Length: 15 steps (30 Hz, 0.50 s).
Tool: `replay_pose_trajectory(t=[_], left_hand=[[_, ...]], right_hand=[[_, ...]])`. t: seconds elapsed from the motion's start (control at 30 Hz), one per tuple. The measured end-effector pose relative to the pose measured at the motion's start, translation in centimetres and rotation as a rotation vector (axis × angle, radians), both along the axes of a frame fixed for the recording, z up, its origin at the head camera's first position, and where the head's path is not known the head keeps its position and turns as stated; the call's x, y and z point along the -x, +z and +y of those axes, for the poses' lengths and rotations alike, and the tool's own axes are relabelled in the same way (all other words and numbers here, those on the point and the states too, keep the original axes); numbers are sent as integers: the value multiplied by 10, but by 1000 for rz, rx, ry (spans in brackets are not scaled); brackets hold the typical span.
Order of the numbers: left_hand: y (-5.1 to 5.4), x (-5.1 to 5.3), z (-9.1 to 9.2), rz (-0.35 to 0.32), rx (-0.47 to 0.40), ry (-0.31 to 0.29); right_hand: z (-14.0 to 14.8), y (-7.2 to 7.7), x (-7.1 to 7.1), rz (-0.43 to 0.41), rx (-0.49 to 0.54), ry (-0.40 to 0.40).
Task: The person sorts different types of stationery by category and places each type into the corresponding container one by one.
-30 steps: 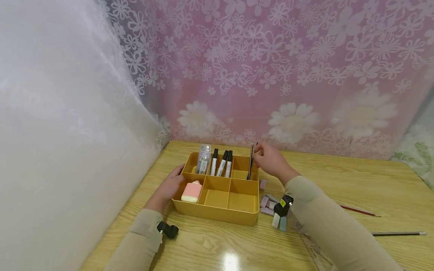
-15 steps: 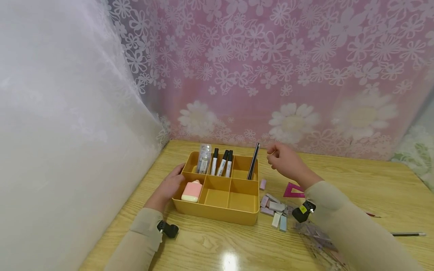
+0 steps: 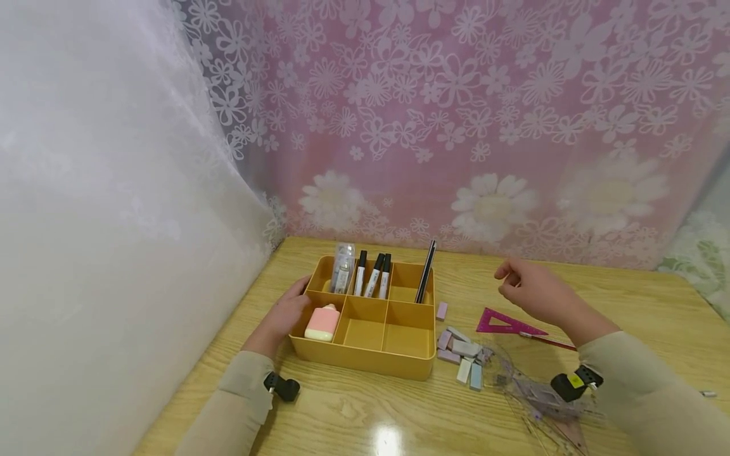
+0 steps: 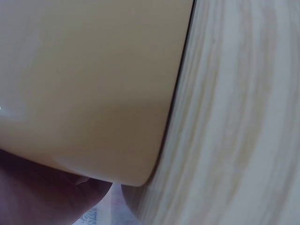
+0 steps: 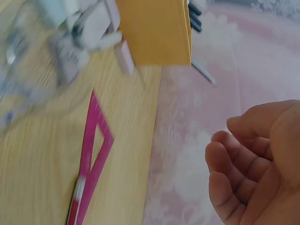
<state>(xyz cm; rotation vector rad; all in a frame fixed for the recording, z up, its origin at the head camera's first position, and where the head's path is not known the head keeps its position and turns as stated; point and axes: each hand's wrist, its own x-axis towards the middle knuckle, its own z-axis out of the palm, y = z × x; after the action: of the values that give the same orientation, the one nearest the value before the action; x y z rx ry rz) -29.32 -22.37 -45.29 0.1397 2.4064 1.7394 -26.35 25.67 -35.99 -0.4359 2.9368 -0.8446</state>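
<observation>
A yellow desk organizer [image 3: 362,361] with several compartments stands on the table. My left hand [image 3: 285,313] grips its left side; in the left wrist view the outer wall [image 4: 93,84] fills much of the picture, with part of the hand below. Dark pencils [image 3: 426,272] lean in the back right compartment, markers [image 3: 373,278] in the back middle one, and clear plastic items [image 3: 343,269] at back left. A pink and cream bottle [image 3: 322,323] lies front left. My right hand [image 3: 538,294] hovers right of the organizer, fingers loosely curled, holding nothing.
Below the right hand lie a magenta set square [image 3: 504,322] and a red pencil [image 3: 547,341]. Small eraser-like blocks [image 3: 466,348] cluster beside the organizer. Transparent and purplish items [image 3: 547,399] lie nearer the front, partly under the right arm. A floral curtain [image 3: 399,126] hangs behind the table.
The right hand let go of a pencil in the back right compartment, then moved away to the right, uncovering the set square. The left hand and the organizer stayed put.
</observation>
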Motion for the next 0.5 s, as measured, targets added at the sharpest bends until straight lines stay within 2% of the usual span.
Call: replay_pose_trajectory(t=[0.27, 0.5], left_hand=[[3, -2, 2, -6, 10, 9], [3, -3, 3, 2, 15, 10]], right_hand=[[54, -16, -16, 5, -147, -27], [85, -40, -20, -84, -289, -19]])
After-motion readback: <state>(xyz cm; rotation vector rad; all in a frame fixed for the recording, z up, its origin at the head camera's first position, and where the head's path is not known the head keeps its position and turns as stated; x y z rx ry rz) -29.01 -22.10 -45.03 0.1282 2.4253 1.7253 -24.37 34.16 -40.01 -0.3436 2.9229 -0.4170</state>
